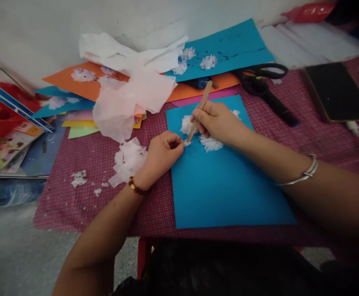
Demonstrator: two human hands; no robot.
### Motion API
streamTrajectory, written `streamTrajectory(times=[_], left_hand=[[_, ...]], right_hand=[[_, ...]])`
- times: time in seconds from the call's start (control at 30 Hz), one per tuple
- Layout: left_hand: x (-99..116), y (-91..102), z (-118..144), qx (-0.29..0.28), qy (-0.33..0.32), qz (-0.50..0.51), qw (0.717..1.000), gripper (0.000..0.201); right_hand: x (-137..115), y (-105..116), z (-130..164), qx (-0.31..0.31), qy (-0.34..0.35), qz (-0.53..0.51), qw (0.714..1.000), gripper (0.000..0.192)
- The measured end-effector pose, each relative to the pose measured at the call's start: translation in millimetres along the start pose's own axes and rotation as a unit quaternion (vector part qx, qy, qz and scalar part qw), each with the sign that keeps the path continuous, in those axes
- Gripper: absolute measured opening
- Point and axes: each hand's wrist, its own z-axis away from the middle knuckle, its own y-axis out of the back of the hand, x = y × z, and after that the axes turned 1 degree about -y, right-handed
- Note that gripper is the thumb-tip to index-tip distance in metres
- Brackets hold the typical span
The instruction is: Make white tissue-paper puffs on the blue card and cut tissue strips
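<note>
Stick (204,98) pinched in R hand (218,122), a person works its lower end at a white paper bit (187,143), pinched at the edge by L hand (166,152) over the upper-left part of a blue sheet (222,185) on the table (154,205), just beside white paper tufts (210,143). Prob. best: keep the tip on the bit's middle, R grip steady, L grip light, w/ fingers clear of the tufts, as paper this thin looks apt to tear.

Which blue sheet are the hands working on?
The front blue sheet, beneath the wooden stick; the other blue sheets lie farther back.
</note>
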Motion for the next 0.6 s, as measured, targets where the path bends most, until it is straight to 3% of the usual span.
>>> streamTrajectory(times=[0.23,0.4,0.47,0.6], left_hand=[[-0.5,0.8,-0.9,-0.002,0.003,-0.009,1.000,0.016],[0.1,0.6,-0.9,-0.012,0.013,-0.002,1.000,0.014],[-0.2,2.8,-2.2,-0.031,0.029,0.021,0.999,0.011],[5.4,30.0,-5.4,-0.046,0.035,0.092,0.994,0.026]], right_hand=[[-0.9,0.2,0.5,-0.013,-0.011,0.005,1.000,0.028],[6.9,8.2,-5.9,0.077,0.028,-0.063,0.995,0.025],[4.9,12.8,-4.7,0.085,0.044,-0.085,0.992,0.024],[-7.9,18.9,6.9,0.090,0.059,-0.062,0.992,0.026]])
